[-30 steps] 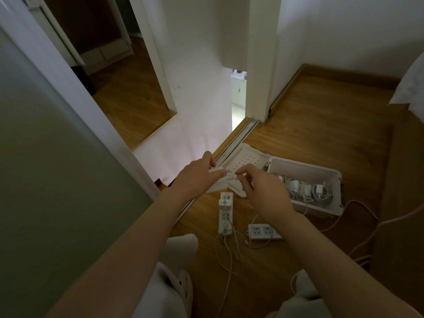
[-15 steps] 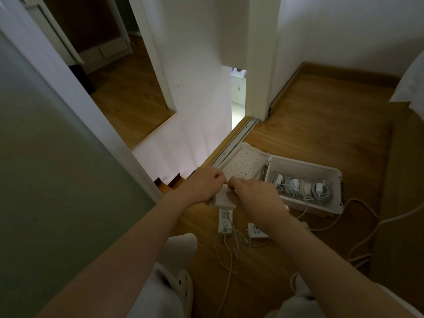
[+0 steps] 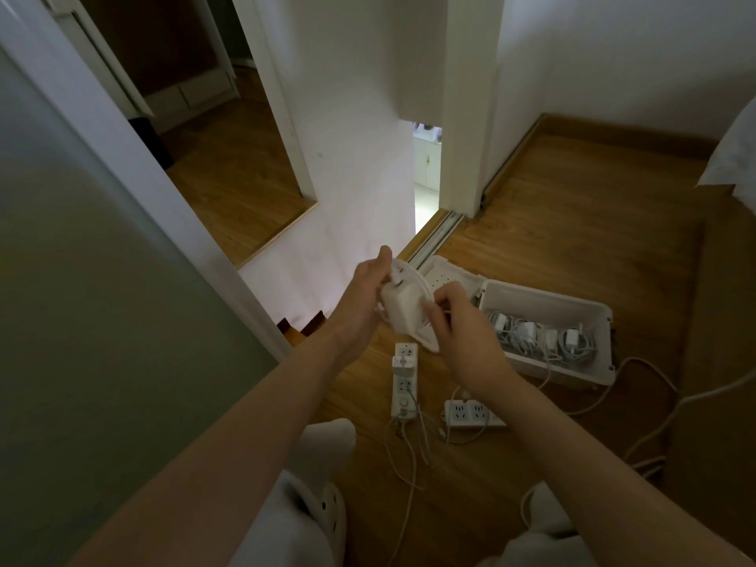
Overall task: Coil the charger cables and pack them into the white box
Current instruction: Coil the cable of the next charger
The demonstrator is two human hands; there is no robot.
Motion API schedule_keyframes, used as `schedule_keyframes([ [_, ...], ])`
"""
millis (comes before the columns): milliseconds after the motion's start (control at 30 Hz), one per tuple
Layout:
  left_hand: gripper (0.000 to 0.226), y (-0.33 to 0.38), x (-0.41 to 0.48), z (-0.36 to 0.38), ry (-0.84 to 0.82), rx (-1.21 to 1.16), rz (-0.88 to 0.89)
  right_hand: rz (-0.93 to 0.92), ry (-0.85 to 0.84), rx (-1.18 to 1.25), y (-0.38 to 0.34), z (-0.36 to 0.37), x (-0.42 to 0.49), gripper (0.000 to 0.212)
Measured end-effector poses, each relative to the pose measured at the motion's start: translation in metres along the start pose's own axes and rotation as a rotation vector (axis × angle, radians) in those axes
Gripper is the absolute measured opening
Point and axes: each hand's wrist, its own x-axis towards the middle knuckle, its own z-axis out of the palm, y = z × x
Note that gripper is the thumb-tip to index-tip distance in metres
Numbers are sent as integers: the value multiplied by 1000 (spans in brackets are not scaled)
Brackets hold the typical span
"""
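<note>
One charger brick (image 3: 403, 311) in two hands, four chargers (image 3: 540, 335) boxed, two power strips (image 3: 404, 378)

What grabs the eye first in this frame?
Centre frame, both hands hold a white charger brick: the left hand cradles it while the right hand loops its cable around it. Right of them, the white box sits open on the wooden floor, coiled chargers inside. Two power strips lie below the hands.
</note>
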Motion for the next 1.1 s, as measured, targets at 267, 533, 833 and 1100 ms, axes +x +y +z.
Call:
schedule_keyframes([
  [267,32,-16,-4,21,-33,-125,42,185,42,407,-1,-7,8,25],
  [533,34,-21,1,22,137,110,53,204,-80,300,7,-2,6,21],
  [833,42,-17,15,0,262,228,27,269,-127,239,18,-24,7,7],
  [1100,42,-27,21,-7,307,315,-19,385,-383,1203,-6,-43,5,24],
])
